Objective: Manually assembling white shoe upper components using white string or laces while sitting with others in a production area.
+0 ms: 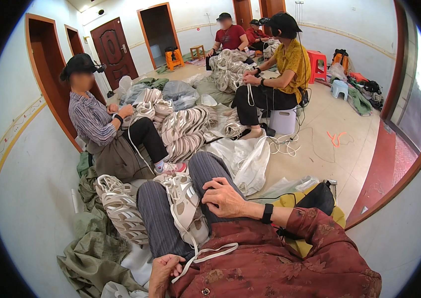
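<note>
An off-white and beige sneaker [183, 201] rests between my thighs, its toe end toward me. From it a loose white shoelace [214, 252] trails over my lap and loops across the red shirt. My left hand [167, 266] lies low at my left hip with fingers curled closed, close to the lace; what is in them, if anything, is hidden. Over my right thigh, to the right of the sneaker, my right hand [224, 198] hovers or rests with curved fingers apart and nothing in them.
A stack of similar sneakers [123, 208] stands left of my leg beside green cloth [94, 248]. Ahead lie a larger shoe pile [185, 129] and a white sack [250, 164]. Co-workers sit around it, one in a striped shirt [91, 116], one in yellow [294, 64].
</note>
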Motion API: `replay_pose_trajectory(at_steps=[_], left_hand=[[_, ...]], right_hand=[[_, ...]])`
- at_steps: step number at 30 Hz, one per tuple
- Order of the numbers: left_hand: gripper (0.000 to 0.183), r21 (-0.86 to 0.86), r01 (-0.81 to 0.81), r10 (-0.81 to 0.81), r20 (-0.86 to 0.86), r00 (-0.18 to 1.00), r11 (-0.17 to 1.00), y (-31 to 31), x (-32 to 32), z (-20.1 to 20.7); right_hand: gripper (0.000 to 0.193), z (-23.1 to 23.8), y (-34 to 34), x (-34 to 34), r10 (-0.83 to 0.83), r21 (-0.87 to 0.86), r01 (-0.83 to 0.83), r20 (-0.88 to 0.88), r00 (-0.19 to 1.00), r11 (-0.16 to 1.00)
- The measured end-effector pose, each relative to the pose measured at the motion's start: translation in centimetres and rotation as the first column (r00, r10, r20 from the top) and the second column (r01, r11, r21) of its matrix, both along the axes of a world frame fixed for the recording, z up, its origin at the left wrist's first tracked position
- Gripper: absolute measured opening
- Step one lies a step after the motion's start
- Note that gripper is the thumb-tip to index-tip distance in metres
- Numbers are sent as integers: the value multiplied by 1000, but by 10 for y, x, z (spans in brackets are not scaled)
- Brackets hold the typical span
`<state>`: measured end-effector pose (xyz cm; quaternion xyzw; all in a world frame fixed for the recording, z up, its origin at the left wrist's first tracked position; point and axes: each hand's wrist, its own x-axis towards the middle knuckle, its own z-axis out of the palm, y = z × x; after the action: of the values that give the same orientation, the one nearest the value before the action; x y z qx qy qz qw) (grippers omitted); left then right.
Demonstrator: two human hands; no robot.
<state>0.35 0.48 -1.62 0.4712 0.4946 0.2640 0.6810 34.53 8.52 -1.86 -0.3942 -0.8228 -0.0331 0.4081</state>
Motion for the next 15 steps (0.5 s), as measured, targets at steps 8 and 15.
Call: replay_pose_trajectory(at_steps=[8, 15], left_hand=[[27, 1, -27, 27, -18, 999, 1000, -2, 2, 3], [24, -4, -1, 1, -60, 998, 1000, 0, 4, 5]], right_hand=[[10, 0, 0, -1, 6, 2, -6, -7, 1000, 1000], [13, 2, -2, 1, -1, -15, 2, 21, 1000, 1000]])
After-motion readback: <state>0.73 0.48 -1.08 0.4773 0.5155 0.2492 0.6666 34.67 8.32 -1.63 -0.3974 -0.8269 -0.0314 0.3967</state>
